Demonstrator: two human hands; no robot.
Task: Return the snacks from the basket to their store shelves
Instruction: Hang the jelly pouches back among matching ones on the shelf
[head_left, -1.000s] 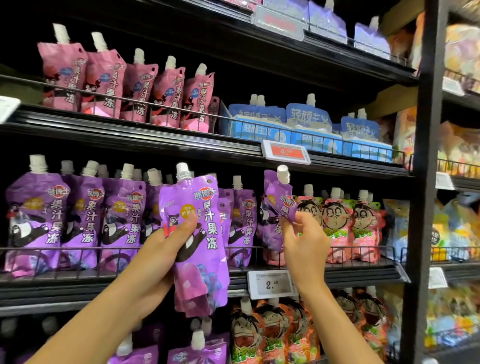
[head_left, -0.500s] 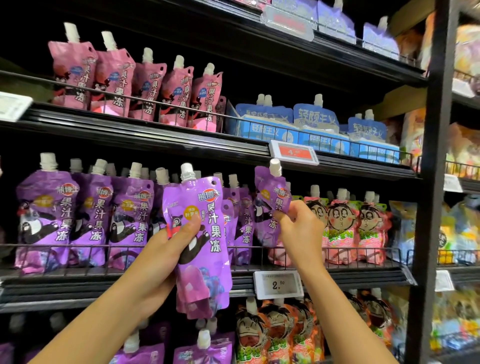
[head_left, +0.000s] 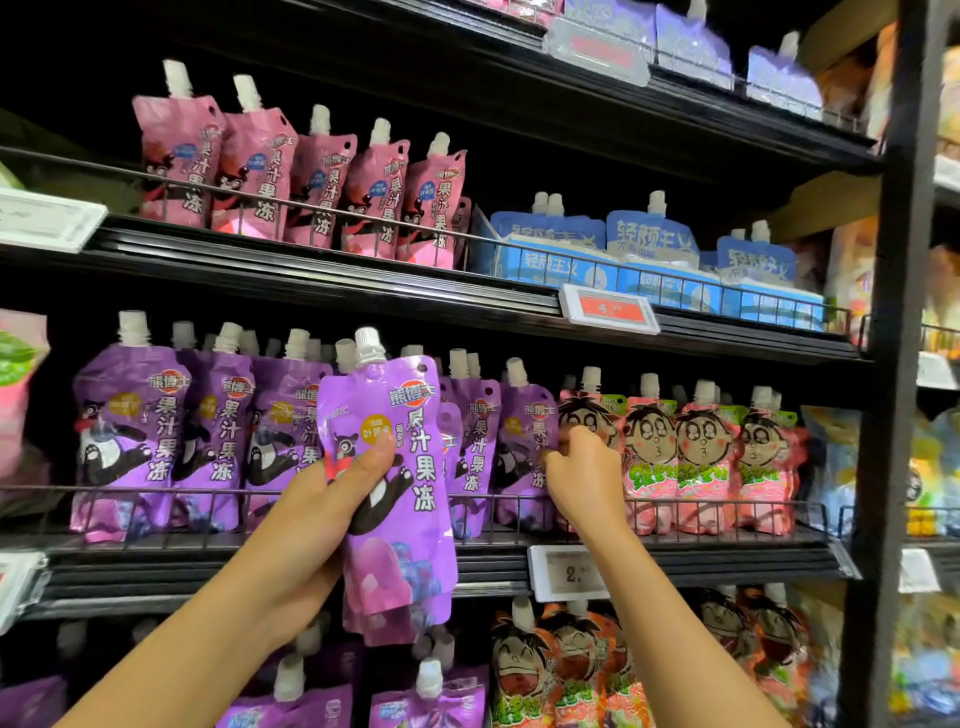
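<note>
**Purple pouch up at the shelf, one slot to find**

The left hand (head_left: 322, 525) has a purple jelly pouch (head_left: 397, 488) gripped around its middle, thumb across the front print and fingers wrapped behind, cap pointing to twelve o'clock. It hangs in front of the wire rail (head_left: 208, 493) of the middle shelf (head_left: 675, 564), overlapping the row of matching purple pouches (head_left: 171, 431) that runs off toward nine o'clock. That row looks like its home.

Over at three o'clock from the held pouch, the right hand (head_left: 582, 473) is in among the stock with fingers curled, right where the last purple pouch (head_left: 524, 431) meets the pink cartoon-face pouches (head_left: 701, 457). Whether it is pinching that pouch or only nudging it, I cannot tell; the fingertips are tucked out of sight.

Judging the step: one pouch looks settled at the right end of the purple row, and the one in the left hand is next. That calls for lifting its base over the wire rail and dropping it upright into a gap among the purple caps, not among the pink ones. The basket is not in shot.
</note>
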